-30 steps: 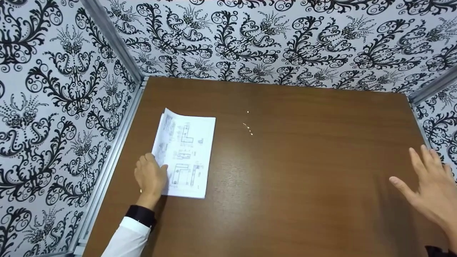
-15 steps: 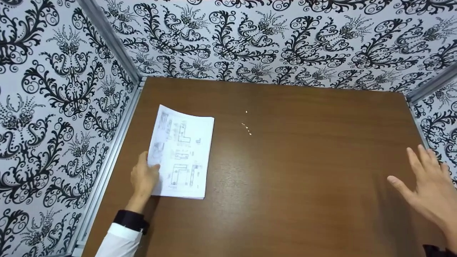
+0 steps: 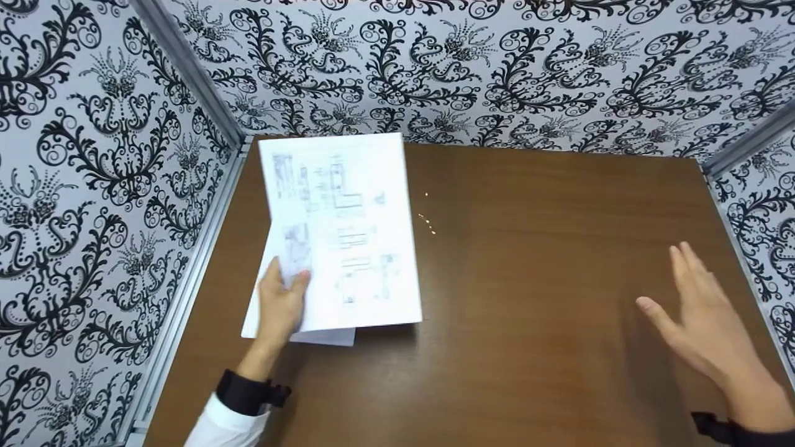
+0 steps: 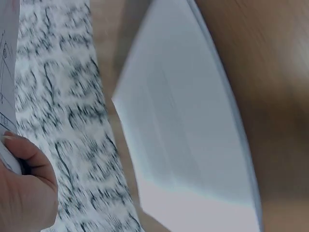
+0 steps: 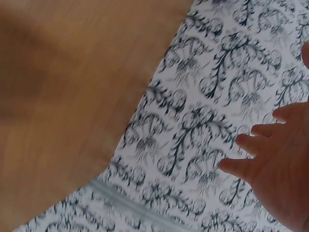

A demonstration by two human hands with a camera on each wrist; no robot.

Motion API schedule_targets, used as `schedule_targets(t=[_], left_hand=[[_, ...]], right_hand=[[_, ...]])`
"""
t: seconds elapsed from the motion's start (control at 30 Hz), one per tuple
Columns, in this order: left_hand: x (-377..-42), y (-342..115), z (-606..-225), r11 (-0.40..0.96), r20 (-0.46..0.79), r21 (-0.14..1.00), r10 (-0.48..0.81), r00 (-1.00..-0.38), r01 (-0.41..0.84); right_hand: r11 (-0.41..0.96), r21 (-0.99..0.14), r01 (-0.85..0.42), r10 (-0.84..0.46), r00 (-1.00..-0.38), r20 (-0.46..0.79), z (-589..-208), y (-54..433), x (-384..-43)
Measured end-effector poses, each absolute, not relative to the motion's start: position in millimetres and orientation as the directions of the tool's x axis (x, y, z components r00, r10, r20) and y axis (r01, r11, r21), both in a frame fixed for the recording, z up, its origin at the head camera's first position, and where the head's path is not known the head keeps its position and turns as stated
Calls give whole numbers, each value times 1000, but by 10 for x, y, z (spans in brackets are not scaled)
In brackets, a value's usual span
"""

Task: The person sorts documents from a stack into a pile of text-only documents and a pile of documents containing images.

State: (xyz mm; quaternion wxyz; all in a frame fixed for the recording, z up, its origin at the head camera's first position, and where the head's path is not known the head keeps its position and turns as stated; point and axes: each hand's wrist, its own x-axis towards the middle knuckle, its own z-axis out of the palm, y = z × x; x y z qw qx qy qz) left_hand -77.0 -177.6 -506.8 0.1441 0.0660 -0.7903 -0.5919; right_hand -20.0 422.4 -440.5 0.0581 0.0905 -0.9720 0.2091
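My left hand (image 3: 282, 304) grips the left edge of a printed sheet (image 3: 379, 248) with technical line drawings, thumb on top. The sheet is raised and tilted above a paper stack (image 3: 323, 336), whose lower edge and left side show beneath it. In the left wrist view, the thumb (image 4: 31, 159) presses on the sheet's edge at the far left, and the blank-topped stack (image 4: 178, 125) lies on the table. My right hand (image 3: 708, 316) hovers over the right side of the table with fingers straight and thumb spread; it holds nothing.
The brown wooden table (image 3: 528, 279) has a few small light specks (image 3: 428, 222) near its middle. Patterned walls (image 3: 447, 68) enclose it at the back and both sides, with a metal frame strip (image 3: 186, 292) along the left edge.
My left hand has lifted the top sheet off the stack and moved right with it, uncovering the stack below. My right hand has moved left, its fingers closer together.
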Motion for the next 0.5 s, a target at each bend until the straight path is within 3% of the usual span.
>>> schedule_targets(t=[0.23,0.5], left_hand=[[-753,-1299,-5025,166,125,982,-188,-974,94],[-747,-886,-5063,68,85,995,-106,-991,78]], right_hand=[[808,-556,-195,-127,-979,159,-4481,3798,-237],[547,-813,-200,-110,-980,167,-4708,2993,-220]])
